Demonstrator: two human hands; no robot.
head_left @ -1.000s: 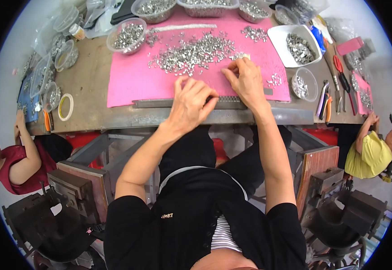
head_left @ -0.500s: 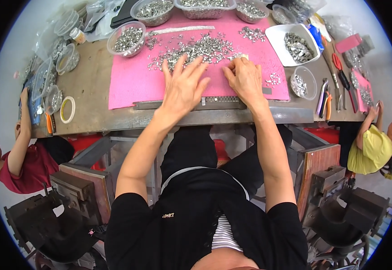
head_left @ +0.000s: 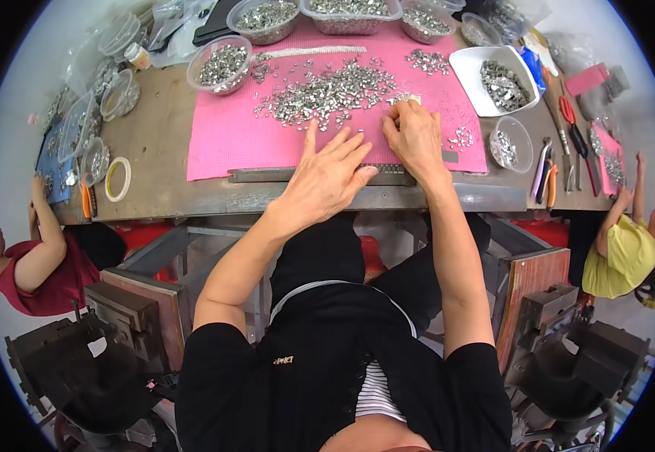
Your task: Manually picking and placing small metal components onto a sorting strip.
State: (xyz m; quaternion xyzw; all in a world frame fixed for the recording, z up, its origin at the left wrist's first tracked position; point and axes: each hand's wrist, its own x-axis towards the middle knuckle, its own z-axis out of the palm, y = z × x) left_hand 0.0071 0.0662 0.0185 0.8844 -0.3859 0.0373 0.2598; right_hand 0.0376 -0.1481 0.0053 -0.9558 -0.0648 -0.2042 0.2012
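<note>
Above the front edge of the pink mat (head_left: 222,151), my left hand (head_left: 324,177) is open, its fingers spread toward a pile of small shiny metal pieces (head_left: 327,94). It partly covers a long dark metal bar (head_left: 260,176) with a row of small slots. To its right, my right hand (head_left: 415,139) is closed, thumb and fingers pressed together; what they hold, if anything, is hidden. A small pale flat piece (head_left: 415,99) shows just beyond its fingertips. Beside this hand lies a small scatter of metal bits (head_left: 461,138).
Tubs of metal pieces (head_left: 222,66) line the back, with a white tray (head_left: 463,64) at right. Pliers (head_left: 542,169), red-handled scissors (head_left: 567,111) and a tape roll (head_left: 118,179) lie on the bench. Co-workers sit at left (head_left: 53,275) and right (head_left: 623,256).
My left hand has drawn back toward me and slightly right, from the pile's near edge to over the bar. The right hand stays closed in nearly the same place.
</note>
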